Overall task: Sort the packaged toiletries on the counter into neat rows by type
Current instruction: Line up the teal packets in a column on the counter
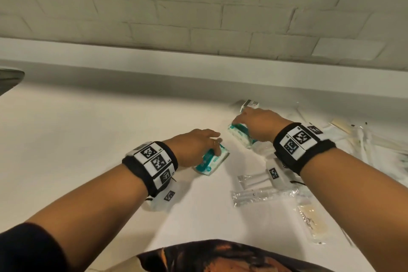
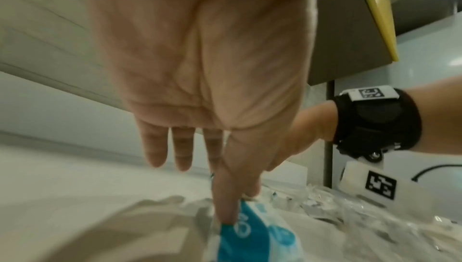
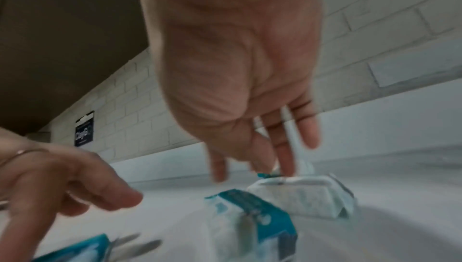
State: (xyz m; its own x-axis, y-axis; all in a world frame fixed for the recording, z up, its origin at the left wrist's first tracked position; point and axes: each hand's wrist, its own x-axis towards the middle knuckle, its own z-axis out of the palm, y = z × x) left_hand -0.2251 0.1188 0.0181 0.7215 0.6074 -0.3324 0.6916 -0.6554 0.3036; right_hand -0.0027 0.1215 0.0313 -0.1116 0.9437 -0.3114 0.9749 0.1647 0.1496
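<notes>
Two teal-and-white tissue packs lie on the white counter (image 1: 88,130). My left hand (image 1: 217,141) rests with straight fingers on the nearer pack (image 1: 212,161); in the left wrist view one finger (image 2: 225,203) presses on that pack's blue wrap (image 2: 252,240). My right hand (image 1: 239,118) reaches over the farther pack (image 1: 240,137), fingers extended and blurred. In the right wrist view the right hand's fingertips (image 3: 285,159) touch the top of a white-wrapped pack (image 3: 302,197), with a teal pack (image 3: 250,219) in front. I cannot tell whether anything is pinched.
A small white box (image 1: 249,104) stands just past the right hand. Clear-wrapped items (image 1: 254,192) and a beige sachet (image 1: 313,225) lie near right. A heap of wrapped items (image 1: 371,141) fills the far right. A raised ledge (image 1: 154,59) and brick wall back the counter.
</notes>
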